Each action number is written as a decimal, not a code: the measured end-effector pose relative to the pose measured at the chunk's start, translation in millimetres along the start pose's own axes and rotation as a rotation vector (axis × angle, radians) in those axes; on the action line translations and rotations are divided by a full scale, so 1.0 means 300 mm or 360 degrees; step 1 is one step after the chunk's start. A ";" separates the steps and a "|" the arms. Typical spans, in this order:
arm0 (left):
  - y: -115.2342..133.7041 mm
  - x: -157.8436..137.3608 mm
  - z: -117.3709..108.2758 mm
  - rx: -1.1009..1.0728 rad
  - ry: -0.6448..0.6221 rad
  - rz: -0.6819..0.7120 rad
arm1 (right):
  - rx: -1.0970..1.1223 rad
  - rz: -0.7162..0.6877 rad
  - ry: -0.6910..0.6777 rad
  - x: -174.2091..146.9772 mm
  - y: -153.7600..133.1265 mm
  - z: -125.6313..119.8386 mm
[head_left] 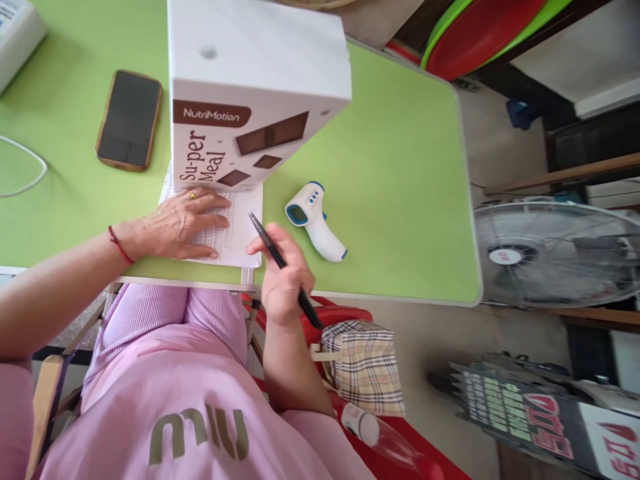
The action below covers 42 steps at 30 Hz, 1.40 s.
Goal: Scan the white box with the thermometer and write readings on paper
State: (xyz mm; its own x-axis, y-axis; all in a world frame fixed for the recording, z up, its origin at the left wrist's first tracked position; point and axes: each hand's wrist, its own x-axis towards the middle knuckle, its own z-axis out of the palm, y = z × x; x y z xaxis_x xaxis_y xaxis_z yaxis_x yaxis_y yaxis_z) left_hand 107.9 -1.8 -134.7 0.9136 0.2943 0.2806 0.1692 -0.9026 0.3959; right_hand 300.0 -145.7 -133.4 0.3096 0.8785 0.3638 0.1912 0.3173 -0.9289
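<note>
My left hand (187, 223) lies flat on a sheet of paper (245, 230) covered with small writing, its fingers spread. A ring and a red wrist cord show on it. My right hand (287, 273) is raised above the table's front edge, closed around a black pen (274, 252) whose tip points up and left. A white box (260, 60) printed "NutriMotion Su-per Meal" stands just beyond the left fingers and covers the far part of the paper. To the right of the pen lies a white and blue infrared thermometer (315, 220).
A phone (129, 120) in a brown case lies on the green table (400, 180), left of the box. A white cable (37, 170) curves at the far left. Beside my right arm are a red chair (345, 312), a plaid bag (365, 367) and a plastic bottle (385, 437). A fan (555, 257) stands right.
</note>
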 end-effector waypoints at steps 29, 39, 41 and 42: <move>0.006 0.011 -0.013 -0.0160 -0.0069 0.0024 | -0.0677 -0.0233 -0.0099 -0.011 0.027 0.018; 0.003 0.015 -0.011 -0.0192 -0.0062 0.0027 | -0.0678 -0.0190 -0.0131 -0.013 0.022 0.021; 0.003 0.016 -0.011 -0.0187 -0.0068 0.0018 | -0.0674 -0.0183 -0.0141 -0.013 0.021 0.023; 0.003 0.016 -0.011 -0.0187 -0.0066 0.0016 | -0.0671 -0.0177 -0.0146 -0.013 0.021 0.023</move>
State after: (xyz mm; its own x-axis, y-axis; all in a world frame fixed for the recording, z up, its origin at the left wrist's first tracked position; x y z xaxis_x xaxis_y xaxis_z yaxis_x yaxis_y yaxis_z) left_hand 111.2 -0.2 -130.1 0.9300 0.2697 0.2497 0.1174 -0.8617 0.4936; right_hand 293.5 -144.5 -141.1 0.1852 0.8814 0.4345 0.5878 0.2550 -0.7678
